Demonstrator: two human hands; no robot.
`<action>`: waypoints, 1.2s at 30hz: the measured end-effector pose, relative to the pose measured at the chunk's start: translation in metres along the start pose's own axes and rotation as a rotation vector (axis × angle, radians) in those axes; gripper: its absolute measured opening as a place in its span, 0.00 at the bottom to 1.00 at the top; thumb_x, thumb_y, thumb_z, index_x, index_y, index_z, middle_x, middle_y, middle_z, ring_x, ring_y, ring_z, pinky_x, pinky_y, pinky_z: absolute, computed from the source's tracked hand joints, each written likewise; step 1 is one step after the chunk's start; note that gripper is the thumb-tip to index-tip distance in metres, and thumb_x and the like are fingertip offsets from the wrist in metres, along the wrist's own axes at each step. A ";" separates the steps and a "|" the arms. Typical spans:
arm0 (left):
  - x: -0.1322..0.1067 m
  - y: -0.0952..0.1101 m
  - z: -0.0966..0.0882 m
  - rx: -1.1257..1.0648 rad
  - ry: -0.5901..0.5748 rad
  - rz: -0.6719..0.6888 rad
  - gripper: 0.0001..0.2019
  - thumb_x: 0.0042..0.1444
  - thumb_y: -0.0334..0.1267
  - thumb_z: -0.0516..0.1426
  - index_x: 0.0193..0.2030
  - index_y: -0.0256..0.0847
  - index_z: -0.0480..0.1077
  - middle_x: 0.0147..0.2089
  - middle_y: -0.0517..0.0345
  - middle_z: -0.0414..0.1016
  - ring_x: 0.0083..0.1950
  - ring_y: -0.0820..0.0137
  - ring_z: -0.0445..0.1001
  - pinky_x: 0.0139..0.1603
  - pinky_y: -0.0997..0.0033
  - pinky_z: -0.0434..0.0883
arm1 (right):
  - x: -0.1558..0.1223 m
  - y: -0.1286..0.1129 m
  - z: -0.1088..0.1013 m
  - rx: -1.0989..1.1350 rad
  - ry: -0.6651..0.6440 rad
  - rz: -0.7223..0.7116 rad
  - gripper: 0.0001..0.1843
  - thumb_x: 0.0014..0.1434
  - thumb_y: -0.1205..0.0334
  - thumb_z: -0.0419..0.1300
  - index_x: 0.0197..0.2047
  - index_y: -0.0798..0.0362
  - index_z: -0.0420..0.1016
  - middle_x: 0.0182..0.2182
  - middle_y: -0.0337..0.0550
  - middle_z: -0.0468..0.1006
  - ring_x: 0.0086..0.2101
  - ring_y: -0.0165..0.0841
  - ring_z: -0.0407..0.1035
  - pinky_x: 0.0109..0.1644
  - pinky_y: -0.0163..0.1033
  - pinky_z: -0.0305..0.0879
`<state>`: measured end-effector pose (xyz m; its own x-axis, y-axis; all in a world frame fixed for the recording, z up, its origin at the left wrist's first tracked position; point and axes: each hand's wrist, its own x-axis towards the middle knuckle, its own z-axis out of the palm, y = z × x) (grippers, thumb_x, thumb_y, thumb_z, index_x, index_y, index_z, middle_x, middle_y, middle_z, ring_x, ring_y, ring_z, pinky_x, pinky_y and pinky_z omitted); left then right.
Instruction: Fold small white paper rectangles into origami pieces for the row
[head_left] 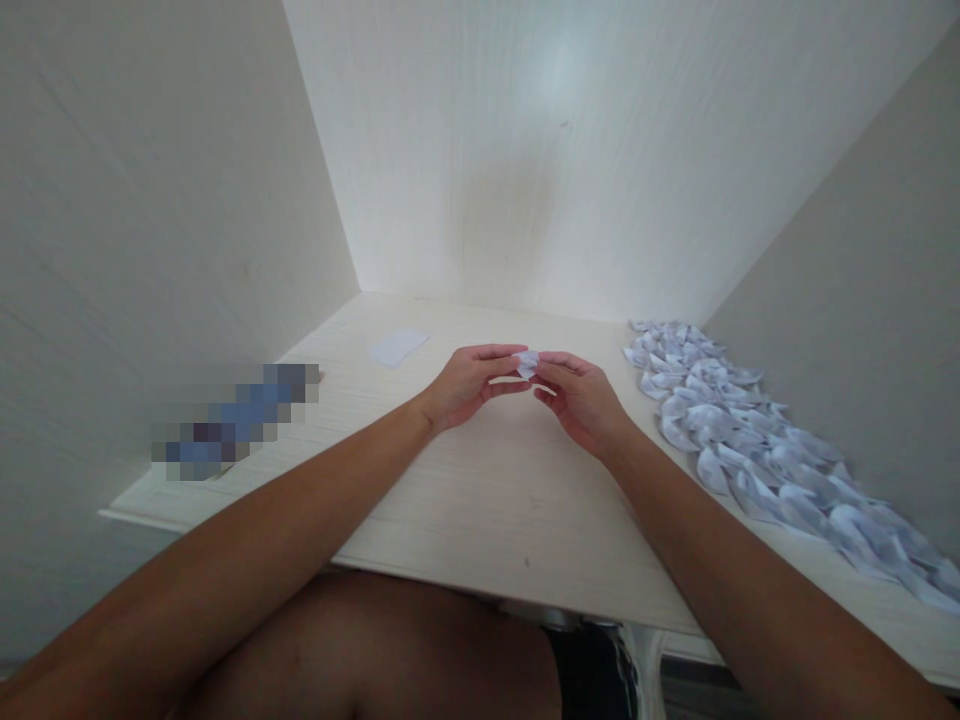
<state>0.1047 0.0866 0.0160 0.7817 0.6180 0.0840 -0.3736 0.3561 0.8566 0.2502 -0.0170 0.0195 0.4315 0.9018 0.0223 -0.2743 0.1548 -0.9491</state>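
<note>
Above the middle of the pale table, both my hands meet at a small folded piece of white paper (527, 364). My left hand (476, 385) pinches its left side between thumb and fingers. On the other side, my right hand (581, 395) grips it with thumb and index finger, the lower fingers curled beneath. Much of the paper is covered by my fingertips, so its exact fold cannot be made out. A flat white sheet of paper (400, 348) lies on the table beyond my left hand.
Many folded white paper pieces (750, 430) are heaped in a long band along the table's right side. A pixelated bluish object (240, 420) lies at the left. Panel walls enclose the table (480, 500) at left, back and right. My legs are below its front edge.
</note>
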 end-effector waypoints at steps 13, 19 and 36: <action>-0.001 0.002 0.002 -0.016 -0.004 0.053 0.11 0.47 0.31 0.73 0.39 0.34 0.83 0.39 0.49 0.84 0.41 0.67 0.81 0.53 0.57 0.78 | -0.005 -0.006 0.004 0.189 -0.066 0.168 0.14 0.44 0.59 0.79 0.33 0.44 0.81 0.35 0.35 0.83 0.36 0.31 0.72 0.39 0.37 0.69; 0.000 0.000 0.002 0.013 0.027 0.078 0.13 0.42 0.32 0.75 0.36 0.34 0.83 0.37 0.49 0.84 0.40 0.65 0.82 0.52 0.56 0.78 | -0.007 -0.006 0.007 0.152 -0.075 0.124 0.13 0.45 0.59 0.79 0.32 0.44 0.81 0.36 0.35 0.82 0.38 0.31 0.72 0.41 0.38 0.68; 0.000 -0.001 0.004 -0.002 0.079 0.111 0.16 0.42 0.34 0.76 0.37 0.33 0.82 0.39 0.49 0.84 0.40 0.65 0.82 0.50 0.59 0.78 | -0.005 0.000 0.010 0.120 0.011 -0.003 0.16 0.40 0.58 0.81 0.32 0.45 0.83 0.36 0.36 0.83 0.39 0.31 0.73 0.46 0.40 0.70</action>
<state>0.1066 0.0833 0.0166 0.6941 0.7066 0.1378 -0.4567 0.2842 0.8430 0.2390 -0.0176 0.0227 0.4421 0.8967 0.0209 -0.3740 0.2055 -0.9044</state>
